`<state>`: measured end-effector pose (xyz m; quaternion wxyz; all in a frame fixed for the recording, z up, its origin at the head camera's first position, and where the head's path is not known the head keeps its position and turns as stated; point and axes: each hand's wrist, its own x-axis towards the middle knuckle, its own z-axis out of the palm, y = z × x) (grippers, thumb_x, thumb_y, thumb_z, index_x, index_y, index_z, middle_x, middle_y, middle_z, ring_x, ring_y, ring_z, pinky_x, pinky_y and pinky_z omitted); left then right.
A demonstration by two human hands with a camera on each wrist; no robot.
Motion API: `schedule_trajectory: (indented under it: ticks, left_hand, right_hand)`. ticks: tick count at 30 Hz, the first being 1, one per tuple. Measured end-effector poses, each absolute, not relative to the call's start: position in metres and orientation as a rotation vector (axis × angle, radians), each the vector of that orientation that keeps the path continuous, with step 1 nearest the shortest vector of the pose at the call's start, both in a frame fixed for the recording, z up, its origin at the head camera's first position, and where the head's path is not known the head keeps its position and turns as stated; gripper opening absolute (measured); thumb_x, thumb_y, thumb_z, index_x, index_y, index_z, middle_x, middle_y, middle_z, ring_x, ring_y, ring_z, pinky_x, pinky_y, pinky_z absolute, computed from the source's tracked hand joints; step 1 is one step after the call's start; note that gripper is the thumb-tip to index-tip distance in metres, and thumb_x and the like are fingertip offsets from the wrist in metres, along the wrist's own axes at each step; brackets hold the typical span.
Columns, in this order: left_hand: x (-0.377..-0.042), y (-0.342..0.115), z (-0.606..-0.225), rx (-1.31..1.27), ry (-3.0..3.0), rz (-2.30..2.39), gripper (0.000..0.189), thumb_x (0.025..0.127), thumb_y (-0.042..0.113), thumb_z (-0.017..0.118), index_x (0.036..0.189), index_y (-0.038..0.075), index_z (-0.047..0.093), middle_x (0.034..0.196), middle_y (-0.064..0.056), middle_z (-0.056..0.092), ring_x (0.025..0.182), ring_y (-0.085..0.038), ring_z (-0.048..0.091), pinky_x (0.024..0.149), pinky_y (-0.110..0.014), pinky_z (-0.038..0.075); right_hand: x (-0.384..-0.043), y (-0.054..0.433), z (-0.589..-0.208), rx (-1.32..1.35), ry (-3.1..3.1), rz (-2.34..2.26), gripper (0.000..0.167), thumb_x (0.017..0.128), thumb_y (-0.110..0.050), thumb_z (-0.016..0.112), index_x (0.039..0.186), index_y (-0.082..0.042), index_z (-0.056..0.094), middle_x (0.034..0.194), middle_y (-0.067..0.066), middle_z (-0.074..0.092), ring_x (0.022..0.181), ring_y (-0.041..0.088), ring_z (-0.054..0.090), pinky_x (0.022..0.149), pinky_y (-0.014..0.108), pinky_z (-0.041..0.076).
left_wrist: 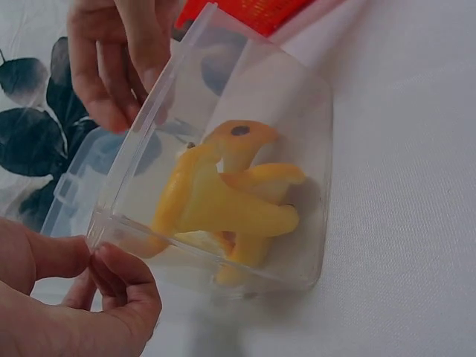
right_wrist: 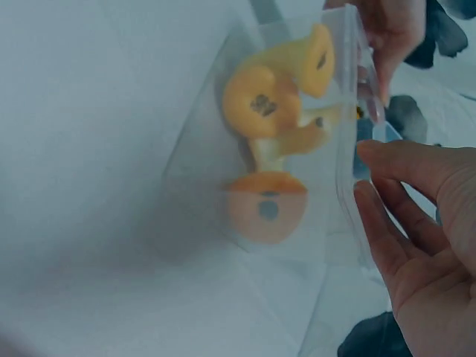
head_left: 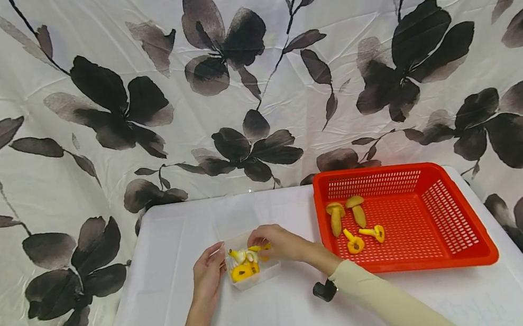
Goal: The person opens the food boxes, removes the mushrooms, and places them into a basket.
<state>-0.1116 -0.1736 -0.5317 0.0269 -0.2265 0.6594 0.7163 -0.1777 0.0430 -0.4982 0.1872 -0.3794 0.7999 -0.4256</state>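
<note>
A clear plastic box [head_left: 266, 276] stands on the white-covered table, holding several yellow toy mushrooms [head_left: 241, 272]. At its left side my left hand [head_left: 208, 272] pinches the rim between thumb and fingers, plainest in the left wrist view. Over the box's right side is my right hand [head_left: 277, 242]. In the right wrist view the right thumb and fingertips [right_wrist: 368, 152] stand slightly apart beside the rim, with nothing visible between them. Through the box wall [left_wrist: 305, 93], the left wrist view shows mushrooms [left_wrist: 238, 208] lying across one another.
A red perforated basket [head_left: 406, 217] stands to the right, with two tan mushrooms [head_left: 336, 220] and two yellow mushrooms [head_left: 355, 244] on its left side. Behind the box lies a clear lid [head_left: 235, 220]. Floral cloth [head_left: 245, 101] hangs along the table's back edge.
</note>
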Motion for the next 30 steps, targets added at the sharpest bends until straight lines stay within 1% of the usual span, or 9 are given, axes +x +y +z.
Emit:
schedule_trajectory:
  ticks: [3, 8, 10, 14, 18, 23, 30]
  left_hand:
    - [-0.112, -0.173, -0.531, -0.690, 2.031, 2.228, 0.038, 0.106, 0.016, 0.059, 0.139, -0.004, 0.055, 0.107, -0.005, 0.066, 0.089, -0.012, 0.061, 0.074, -0.018, 0.052]
    - [-0.112, -0.173, -0.531, -0.690, 2.033, 2.227, 0.038, 0.106, 0.016, 0.059, 0.138, -0.003, 0.056, 0.104, -0.002, 0.065, 0.089, -0.013, 0.059, 0.072, -0.017, 0.051]
    - [-0.113, -0.173, -0.532, -0.693, 2.034, 2.229, 0.038, 0.106, 0.017, 0.059, 0.138, -0.003, 0.056, 0.104, -0.001, 0.066, 0.089, -0.012, 0.059, 0.072, -0.017, 0.050]
    - [-0.112, -0.173, -0.532, -0.685, 2.035, 2.238, 0.039, 0.106, 0.017, 0.059, 0.138, -0.004, 0.055, 0.105, -0.003, 0.066, 0.088, -0.012, 0.059, 0.072, -0.017, 0.051]
    - [-0.111, -0.172, -0.531, -0.684, 2.028, 2.242, 0.040, 0.106, 0.017, 0.059, 0.139, -0.004, 0.055, 0.106, -0.005, 0.066, 0.086, -0.011, 0.059, 0.072, -0.018, 0.051]
    - [-0.111, -0.172, -0.530, -0.683, 2.022, 2.246, 0.041, 0.106, 0.017, 0.059, 0.140, -0.005, 0.054, 0.105, -0.004, 0.066, 0.085, -0.009, 0.060, 0.072, -0.018, 0.051]
    - [-0.111, -0.173, -0.532, -0.666, 2.022, 2.282, 0.039, 0.105, 0.011, 0.059, 0.139, -0.008, 0.053, 0.102, -0.005, 0.068, 0.085, -0.012, 0.062, 0.072, -0.019, 0.052]
  right_hand:
    - [-0.175, 0.035, -0.500, -1.128, 2.298, -1.068, 0.026, 0.092, 0.007, 0.072, 0.118, 0.004, 0.068, 0.113, 0.018, 0.068, 0.106, 0.034, 0.061, 0.098, 0.036, 0.053]
    - [-0.170, 0.024, -0.504, -1.161, 2.372, -0.886, 0.028, 0.089, 0.009, 0.074, 0.115, -0.001, 0.072, 0.115, 0.010, 0.069, 0.106, 0.023, 0.062, 0.100, 0.025, 0.049]
    - [-0.169, 0.021, -0.506, -1.188, 2.403, -0.827, 0.026, 0.089, 0.009, 0.075, 0.113, -0.002, 0.073, 0.114, 0.007, 0.070, 0.104, 0.018, 0.063, 0.099, 0.021, 0.049]
    - [-0.168, 0.018, -0.509, -1.245, 2.451, -0.774, 0.021, 0.092, 0.001, 0.075, 0.112, -0.005, 0.075, 0.110, 0.004, 0.072, 0.100, 0.014, 0.064, 0.096, 0.018, 0.049]
    - [-0.169, 0.021, -0.510, -1.274, 2.465, -0.820, 0.022, 0.095, -0.003, 0.073, 0.116, -0.004, 0.075, 0.114, 0.004, 0.072, 0.104, 0.014, 0.063, 0.099, 0.019, 0.048]
    - [-0.172, 0.028, -0.509, -1.321, 2.460, -0.914, 0.023, 0.097, -0.001, 0.069, 0.120, -0.002, 0.073, 0.115, 0.006, 0.070, 0.106, 0.018, 0.062, 0.101, 0.025, 0.049]
    - [-0.177, 0.037, -0.504, -1.195, 2.359, -1.143, 0.026, 0.100, -0.004, 0.066, 0.125, 0.000, 0.071, 0.112, 0.007, 0.068, 0.099, 0.014, 0.060, 0.093, 0.021, 0.051]
